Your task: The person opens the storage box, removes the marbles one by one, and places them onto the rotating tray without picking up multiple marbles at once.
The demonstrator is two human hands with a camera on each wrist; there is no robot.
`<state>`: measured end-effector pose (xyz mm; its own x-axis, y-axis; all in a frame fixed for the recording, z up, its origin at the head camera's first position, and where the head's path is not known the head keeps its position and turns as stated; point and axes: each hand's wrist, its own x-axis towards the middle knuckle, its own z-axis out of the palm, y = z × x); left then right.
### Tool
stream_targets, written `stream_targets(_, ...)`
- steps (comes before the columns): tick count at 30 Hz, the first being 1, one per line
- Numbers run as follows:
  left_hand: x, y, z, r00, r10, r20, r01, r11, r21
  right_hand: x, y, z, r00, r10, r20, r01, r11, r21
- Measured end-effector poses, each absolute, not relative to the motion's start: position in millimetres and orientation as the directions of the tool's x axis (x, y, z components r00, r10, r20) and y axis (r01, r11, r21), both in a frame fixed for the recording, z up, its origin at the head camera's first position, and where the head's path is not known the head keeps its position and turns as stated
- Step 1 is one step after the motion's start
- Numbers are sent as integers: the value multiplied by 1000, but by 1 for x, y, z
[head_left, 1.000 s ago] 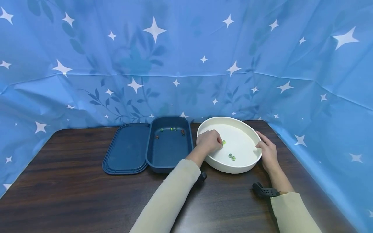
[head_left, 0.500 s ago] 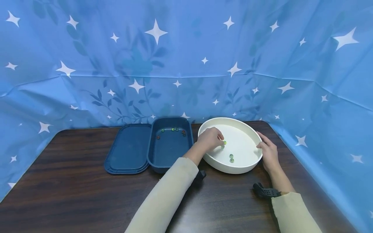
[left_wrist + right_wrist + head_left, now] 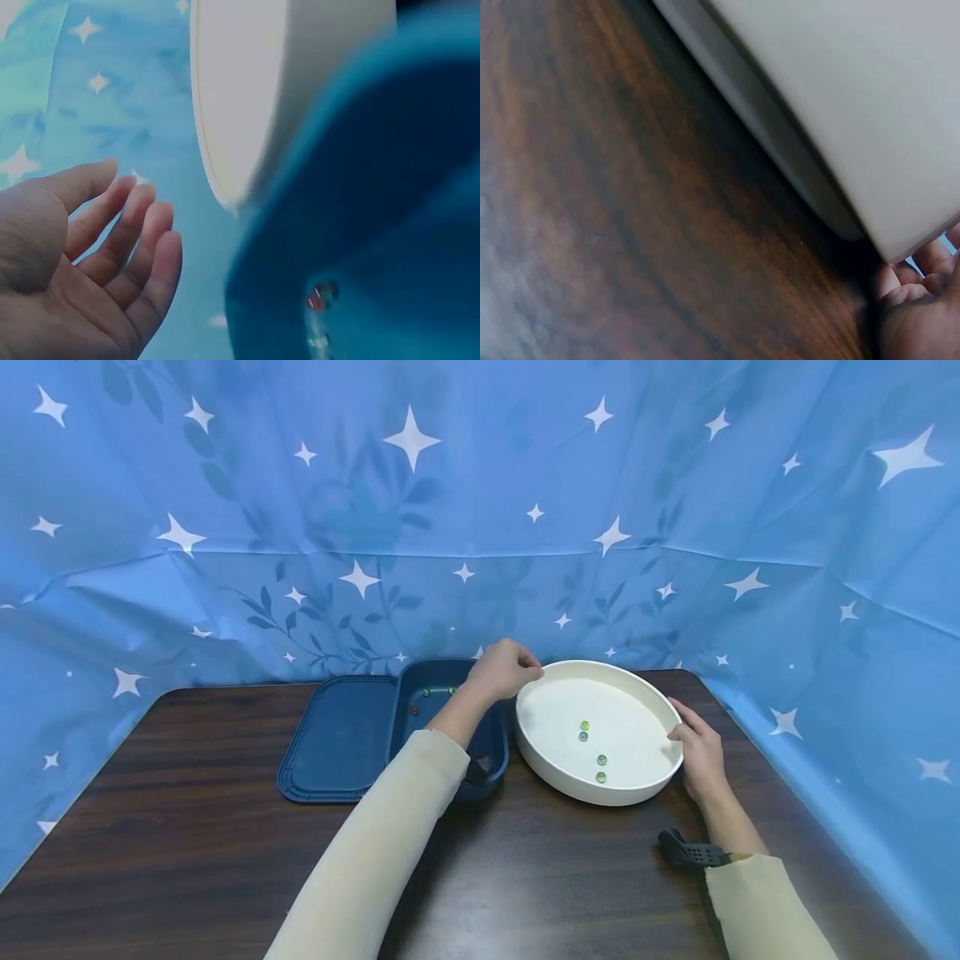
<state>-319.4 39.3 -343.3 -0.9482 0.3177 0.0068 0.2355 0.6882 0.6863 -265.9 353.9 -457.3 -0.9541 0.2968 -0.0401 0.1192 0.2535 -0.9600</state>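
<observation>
Seeing the blue lid lying flat on the dark wooden table, farthest left of the white tray. Finding the blue box next, sitting just left of the white tray, with a brownish-red marble and green marbles lying on the floor of it. Holding the left hand over the box's far right part, near the white tray's left rim, curving the fingers loosely and showing no object in the palm; from the blurred left wrist view, not quite being able to tell about contact between thumb and index finger. Counting four greenish marbles inside the white tray: one pair lying near the middle, another pair nearer the front. Gripping the white tray's right rim with the right hand, curling fingers against the outer wall. Noticing a starry blue curtain hanging behind the white tray.
</observation>
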Motion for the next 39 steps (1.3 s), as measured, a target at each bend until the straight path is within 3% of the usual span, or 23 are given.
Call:
stream_targets(7,-331,12,-356,-976,217,-7,136,638,758,-265,355,-459,-949,309,-60,133,223,-966)
stream_targets(17,-343,-10,-381,-986,166,9,118,658,744,-264,352,-458,-951,303,-62,133,218,-967)
stream_targets(24,-347,-21,-398,-990,132,-58,45,669,741,-264,352,-459,-955,293,-49,127,252,-959)
stream_targets(39,-352,-23,-412,-972,197,-126,58,727,684,-261,353,-456,-964,267,15,61,274,-960)
